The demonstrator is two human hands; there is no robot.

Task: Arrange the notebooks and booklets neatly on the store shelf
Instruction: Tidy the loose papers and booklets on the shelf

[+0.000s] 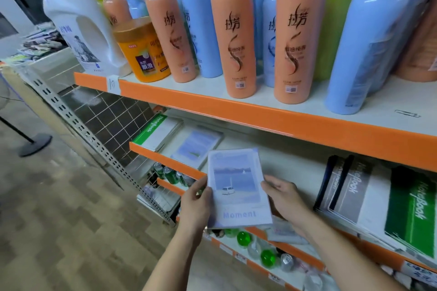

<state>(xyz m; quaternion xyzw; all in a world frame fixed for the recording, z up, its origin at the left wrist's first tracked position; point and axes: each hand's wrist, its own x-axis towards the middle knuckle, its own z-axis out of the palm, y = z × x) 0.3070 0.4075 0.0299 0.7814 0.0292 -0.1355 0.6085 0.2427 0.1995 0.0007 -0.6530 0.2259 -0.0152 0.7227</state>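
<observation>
Pale-blue and glossy, the "Moment" booklet (236,186) sits upright between my two hands, in the air just in front of the middle shelf (279,163). My left hand (195,205) grips its left edge with the thumb on the cover. My right hand (283,198) holds the right edge, thumb at the front and fingers behind. Neither hand is spread wide.

I judge this to be the carry-and-place step, with the booklet lifted and not yet laid down. A matching blue booklet (196,144) lies flat further left and far on the shelf, beside a green notebook stack (153,132). The next move should tip my booklet flat and slide it in on top of, or squarely beside, its match, with the edges lined up.

Open room is the bare white stretch of shelf between that blue booklet and the grey notebooks (350,186), which lean against a green notebook (411,212) on the right. The orange lip of the upper shelf (260,116) hangs low over the opening, so I must go in flat and low. Another pale booklet (283,231) lies at the near shelf edge under my right hand and could be nudged off.
</observation>
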